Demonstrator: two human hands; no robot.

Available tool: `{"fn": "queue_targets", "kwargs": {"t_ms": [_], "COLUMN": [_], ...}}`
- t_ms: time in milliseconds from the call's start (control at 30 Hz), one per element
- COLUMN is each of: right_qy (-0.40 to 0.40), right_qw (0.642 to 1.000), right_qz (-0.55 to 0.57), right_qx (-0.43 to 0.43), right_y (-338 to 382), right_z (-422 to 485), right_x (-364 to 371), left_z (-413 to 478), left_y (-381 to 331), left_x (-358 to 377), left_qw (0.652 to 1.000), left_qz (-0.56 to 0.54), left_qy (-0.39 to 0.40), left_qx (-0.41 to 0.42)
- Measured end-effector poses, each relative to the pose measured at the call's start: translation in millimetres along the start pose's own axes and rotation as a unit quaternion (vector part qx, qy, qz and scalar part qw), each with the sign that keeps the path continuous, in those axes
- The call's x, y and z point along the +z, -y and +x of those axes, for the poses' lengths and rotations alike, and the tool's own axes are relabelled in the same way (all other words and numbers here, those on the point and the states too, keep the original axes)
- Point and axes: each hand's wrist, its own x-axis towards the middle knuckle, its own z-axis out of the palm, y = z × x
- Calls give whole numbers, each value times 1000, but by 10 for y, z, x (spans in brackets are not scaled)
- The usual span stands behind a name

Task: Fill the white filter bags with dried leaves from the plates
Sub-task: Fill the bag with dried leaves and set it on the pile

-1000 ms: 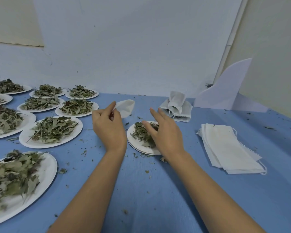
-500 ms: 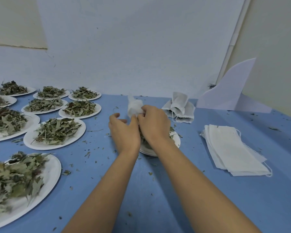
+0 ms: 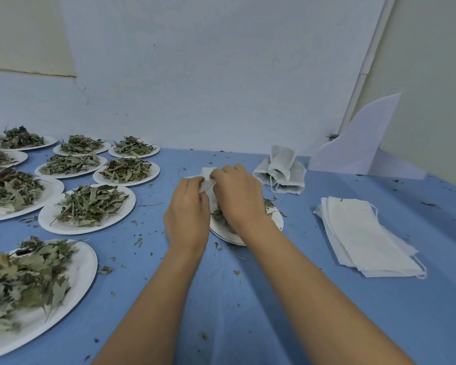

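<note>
Blue tabletop [image 3: 221,299], with heaped plates [image 3: 87,209] along its left edge. At centre, the filter bag [image 3: 208,180] is pinched by the left hand [image 3: 187,217] and met by the right hand [image 3: 237,196], which was on the leaves a second ago. Its fingers are curled at the bag's mouth, and what they hold cannot be told. Both are held over the working plate [image 3: 227,233]. Filling is judged under way. Empty bags [image 3: 363,233] are stacked towards the right edge.
</note>
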Motion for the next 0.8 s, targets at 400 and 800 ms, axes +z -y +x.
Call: {"fn": "queue_targets", "kwargs": {"t_ms": [400,800], "right_qy": [1,4], "right_qw": [999,929], "right_qz": [40,311], "right_qx": [34,202], "right_y": [-49,-129], "right_z": [-15,-36], "right_x": [43,13], "left_z": [20,82], "left_y": [67,-82], "left_x": [23,6], "left_qw": [995,977], "left_qz": [45,-151], "left_qy": [21,-11], "left_qx": [-84,-147]}}
